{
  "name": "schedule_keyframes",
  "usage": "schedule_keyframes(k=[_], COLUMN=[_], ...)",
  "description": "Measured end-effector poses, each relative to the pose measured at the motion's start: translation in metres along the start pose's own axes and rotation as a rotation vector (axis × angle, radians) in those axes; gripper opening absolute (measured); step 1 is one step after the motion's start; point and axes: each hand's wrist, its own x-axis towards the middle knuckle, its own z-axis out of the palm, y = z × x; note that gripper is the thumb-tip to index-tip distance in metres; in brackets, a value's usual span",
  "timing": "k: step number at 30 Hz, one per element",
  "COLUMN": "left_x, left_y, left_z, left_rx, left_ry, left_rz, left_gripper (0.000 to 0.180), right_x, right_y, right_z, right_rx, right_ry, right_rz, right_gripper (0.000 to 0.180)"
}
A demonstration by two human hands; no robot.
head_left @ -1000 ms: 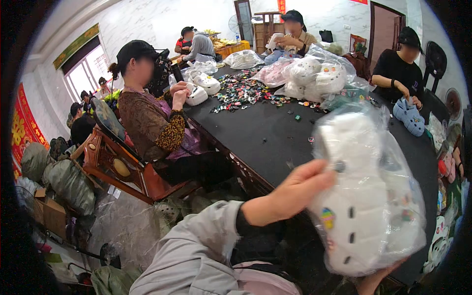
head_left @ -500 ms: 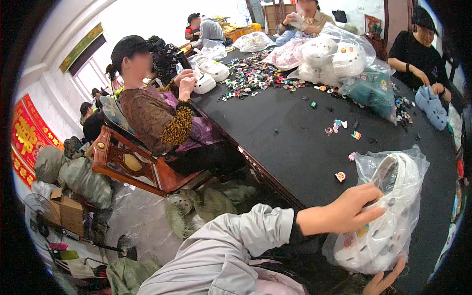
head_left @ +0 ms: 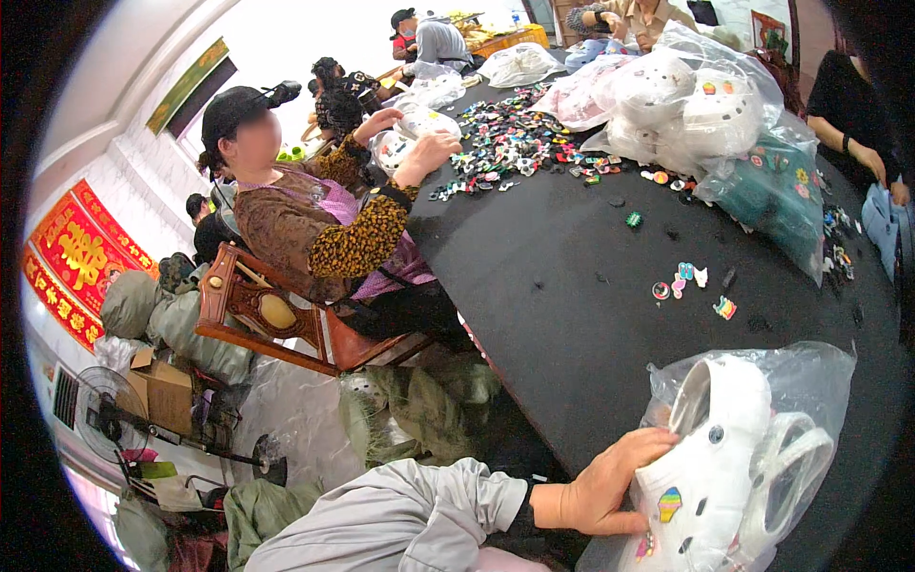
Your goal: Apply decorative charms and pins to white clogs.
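Observation:
A pair of white clogs in a clear plastic bag is at the near right, by the black table's front edge. The nearer clog carries colourful charms on its upper, one of them a rainbow-striped charm. From the lower edge my left hand reaches in and grips the side of this clog, thumb low and fingers along its rim. My right hand is out of view. Beyond the bag, a few loose charms lie on the black tabletop.
A heap of small charms spreads over the table's far part. Bagged clogs and a green-blue bag stand at the far right. A person sits at left, hands at white clogs. Other people work farther off. Sacks lie below.
The bagged clogs have turned and come nearer, showing the clog's charms. My left hand has moved down and left with them. My right hand has left the view, which has shifted.

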Motion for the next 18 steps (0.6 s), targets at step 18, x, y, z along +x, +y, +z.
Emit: schedule_keyframes(k=[18], left_x=[0.001], left_y=[-0.004], left_z=[0.005], left_rx=[0.065], left_ry=[0.082], left_rz=[0.095], left_gripper=[0.073], right_x=[0.025], right_y=[-0.003], right_z=[-0.004], right_rx=[0.004], right_ry=[0.067], right_rz=[-0.126], right_gripper=[0.046])
